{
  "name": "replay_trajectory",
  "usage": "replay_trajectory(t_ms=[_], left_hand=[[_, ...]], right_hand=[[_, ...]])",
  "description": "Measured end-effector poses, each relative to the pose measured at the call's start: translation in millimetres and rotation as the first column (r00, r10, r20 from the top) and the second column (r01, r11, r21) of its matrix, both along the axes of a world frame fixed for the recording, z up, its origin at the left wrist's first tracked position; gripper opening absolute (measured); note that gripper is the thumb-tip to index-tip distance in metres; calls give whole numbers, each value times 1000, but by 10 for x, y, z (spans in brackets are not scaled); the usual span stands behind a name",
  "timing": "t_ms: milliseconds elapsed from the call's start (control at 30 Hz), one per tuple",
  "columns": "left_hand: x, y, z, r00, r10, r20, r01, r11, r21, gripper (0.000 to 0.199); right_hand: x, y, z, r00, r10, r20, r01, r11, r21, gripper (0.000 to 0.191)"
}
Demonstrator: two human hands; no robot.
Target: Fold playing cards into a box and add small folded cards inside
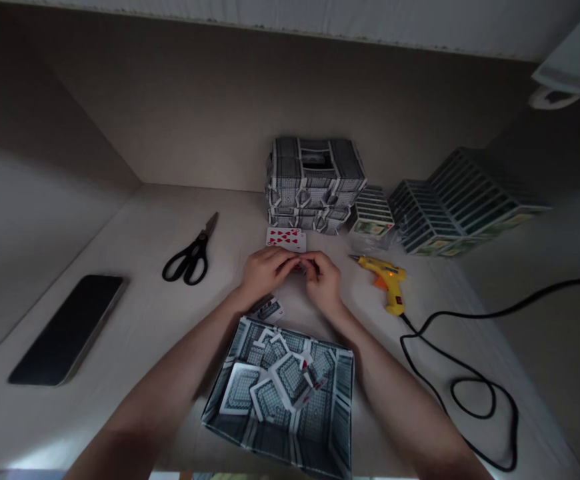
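My left hand (270, 268) and my right hand (323, 275) meet over the desk, fingertips pinched together on a playing card (299, 268). Fingers cover most of that card; only a bit of white and red shows. Just beyond my fingers a playing card with red hearts (285, 238) lies face up. Beside my left wrist is a bent or folded card (270, 310). Between my forearms stands an open box made of playing cards (341, 407), with several loose cards (270, 393) inside, mostly backs up.
Black-handled scissors (190, 260) and a phone (67, 330) lie at left. A yellow glue gun (387, 280) with a glowing light rests at right, its black cord (470, 360) looping across the desk. Behind stand a stacked card-built structure (315, 180) and several rows of card packs (460, 200).
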State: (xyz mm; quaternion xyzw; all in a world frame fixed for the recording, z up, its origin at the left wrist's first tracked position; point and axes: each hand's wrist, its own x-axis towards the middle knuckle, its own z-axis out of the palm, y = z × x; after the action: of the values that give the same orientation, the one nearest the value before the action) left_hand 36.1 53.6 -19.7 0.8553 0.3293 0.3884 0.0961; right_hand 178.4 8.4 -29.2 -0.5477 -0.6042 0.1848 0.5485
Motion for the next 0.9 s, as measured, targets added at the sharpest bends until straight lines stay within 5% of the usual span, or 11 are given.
replay_trajectory(t_ms=[400,900], left_hand=[[17,-28,9,996,71,53,-70,997,-24,16],[34,-5,-32,980,178,90,-160,971,-179,23]], right_hand=[[-4,-26,-5,987,-63,149,63,998,9,20],[21,-2,36,990,-142,20,142,989,-35,15]])
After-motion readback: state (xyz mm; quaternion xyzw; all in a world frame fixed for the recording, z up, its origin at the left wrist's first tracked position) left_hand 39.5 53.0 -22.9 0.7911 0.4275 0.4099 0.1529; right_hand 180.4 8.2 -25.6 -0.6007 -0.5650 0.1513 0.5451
